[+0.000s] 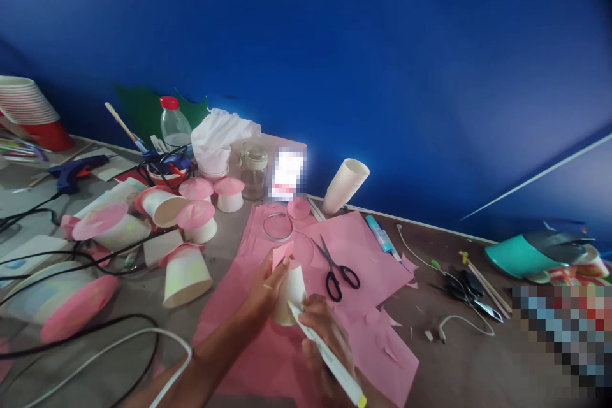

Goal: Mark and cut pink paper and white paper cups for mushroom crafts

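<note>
Over the pink paper (377,255) my left hand (265,284) holds a small white paper cup (291,287), upside down, with a pink paper piece (282,255) at its top. My right hand (327,331) grips a white marker (335,363) with a yellow end; its yellow tip touches or nearly touches the cup's side. Black scissors (335,271) lie on the pink paper just beyond my right hand. A metal ring (278,227) and a pink disc (299,208) lie farther back.
Several cups with pink tops (189,274) stand and lie at the left, among black and white cables. Behind are a glass jar (254,178), a lit screen (288,172) and a leaning cup stack (347,185). A glue stick (378,234) and pliers (482,307) lie right.
</note>
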The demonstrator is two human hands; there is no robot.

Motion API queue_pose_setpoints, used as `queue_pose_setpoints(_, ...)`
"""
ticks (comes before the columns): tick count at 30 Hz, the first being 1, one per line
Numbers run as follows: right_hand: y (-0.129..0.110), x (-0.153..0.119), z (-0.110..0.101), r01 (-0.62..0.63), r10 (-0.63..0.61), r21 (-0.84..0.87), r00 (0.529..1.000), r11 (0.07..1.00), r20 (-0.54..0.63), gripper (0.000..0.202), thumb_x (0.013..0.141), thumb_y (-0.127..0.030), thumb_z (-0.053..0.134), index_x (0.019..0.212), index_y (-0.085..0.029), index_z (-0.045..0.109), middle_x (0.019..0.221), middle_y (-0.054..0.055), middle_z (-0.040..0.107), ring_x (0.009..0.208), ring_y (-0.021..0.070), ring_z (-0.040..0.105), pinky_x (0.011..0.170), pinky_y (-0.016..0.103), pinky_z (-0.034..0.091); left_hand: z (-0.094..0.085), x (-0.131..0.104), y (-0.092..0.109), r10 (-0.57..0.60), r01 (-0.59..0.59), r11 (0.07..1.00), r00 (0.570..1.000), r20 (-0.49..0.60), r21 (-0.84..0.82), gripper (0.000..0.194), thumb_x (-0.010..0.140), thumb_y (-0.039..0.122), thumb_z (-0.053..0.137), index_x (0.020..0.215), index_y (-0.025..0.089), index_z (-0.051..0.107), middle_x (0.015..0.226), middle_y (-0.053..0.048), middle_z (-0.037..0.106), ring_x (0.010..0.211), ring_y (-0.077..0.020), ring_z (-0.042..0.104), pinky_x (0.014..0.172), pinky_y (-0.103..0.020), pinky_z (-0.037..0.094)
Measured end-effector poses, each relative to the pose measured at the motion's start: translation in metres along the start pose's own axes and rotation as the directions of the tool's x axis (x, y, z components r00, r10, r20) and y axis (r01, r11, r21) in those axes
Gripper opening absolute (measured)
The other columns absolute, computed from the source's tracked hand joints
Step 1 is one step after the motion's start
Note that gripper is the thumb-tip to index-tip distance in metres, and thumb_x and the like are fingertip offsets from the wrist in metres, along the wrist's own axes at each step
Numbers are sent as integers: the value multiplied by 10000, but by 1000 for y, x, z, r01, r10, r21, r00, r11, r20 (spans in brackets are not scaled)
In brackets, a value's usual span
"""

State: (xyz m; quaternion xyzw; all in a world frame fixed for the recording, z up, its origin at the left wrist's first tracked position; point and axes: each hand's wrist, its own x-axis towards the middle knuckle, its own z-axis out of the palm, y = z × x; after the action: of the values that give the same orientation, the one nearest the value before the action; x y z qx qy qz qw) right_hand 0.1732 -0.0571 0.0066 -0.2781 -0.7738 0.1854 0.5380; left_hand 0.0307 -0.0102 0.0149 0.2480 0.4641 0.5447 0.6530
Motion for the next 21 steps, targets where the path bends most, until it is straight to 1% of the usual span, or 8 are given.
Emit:
queue_pose_setpoints(2, 0, 1, 0, -50, 50, -1, 999, 999, -16, 273, 933, -191, 483, 1181, -250, 580, 865, 39, 640, 810, 239, 660, 729, 402, 584, -1, -1, -1, -33, 34, 999, 999, 32, -19, 678, 712, 656, 744, 1187, 187, 626, 737, -16, 704, 578, -171, 627, 550, -277, 490)
queue_pose_setpoints(5, -1, 2, 0, -104, 104, 4, 994, 995, -22, 240, 981, -216, 436, 1182, -262, 559, 844, 25, 615, 791, 217, 648, 671, 338, 566, -3, -1, 0, -56, 57, 998, 997, 55, -21, 667, 735, 621, 742, 1227, 187, 617, 786, -42, 737, 624, -200, 658, 575, -292, 496)
queue_pose_setpoints(8, -3, 1, 0, -135, 135, 17, 990, 991, -27, 208, 1021, -272, 409, 1175, -261, 549, 862, 19, 606, 780, 192, 639, 667, 306, 563, -3, -1, -1, -41, 42, 999, 997, 65, -7, 607, 772, 571, 731, 1240, 203, 619, 775, -25, 726, 633, -204, 650, 569, -289, 476)
queue_pose_setpoints(11, -4, 2, -1, -168, 167, -11, 985, 986, -44, 191, 1032, -293, 420, 1147, -247, 565, 889, 20, 615, 767, 171, 643, 664, 279, 566, -5, 0, -3, -26, 26, 1000, 996, 83, -2, 557, 812, 559, 698, 1229, 196, 629, 761, -20, 709, 628, -195, 639, 570, -289, 470)
queue_pose_setpoints(16, -5, 3, -1, -158, 156, -32, 985, 987, -77, 189, 1021, -287, 446, 1135, -244, 592, 878, 23, 639, 760, 171, 658, 659, 275, 580, -6, 2, -6, -31, 31, 1000, 997, 63, 2, 591, 797, 563, 706, 1254, 199, 619, 784, -31, 724, 647, -203, 654, 583, -301, 487)
queue_pose_setpoints(21, -6, 5, -2, -147, 144, -41, 987, 988, -73, 203, 1012, -269, 451, 1146, -253, 603, 858, 29, 652, 767, 193, 671, 647, 299, 587, -3, -1, -1, -49, 48, 999, 998, 43, 20, 568, 781, 563, 708, 1207, 194, 632, 771, -28, 719, 623, -192, 639, 565, -298, 476)
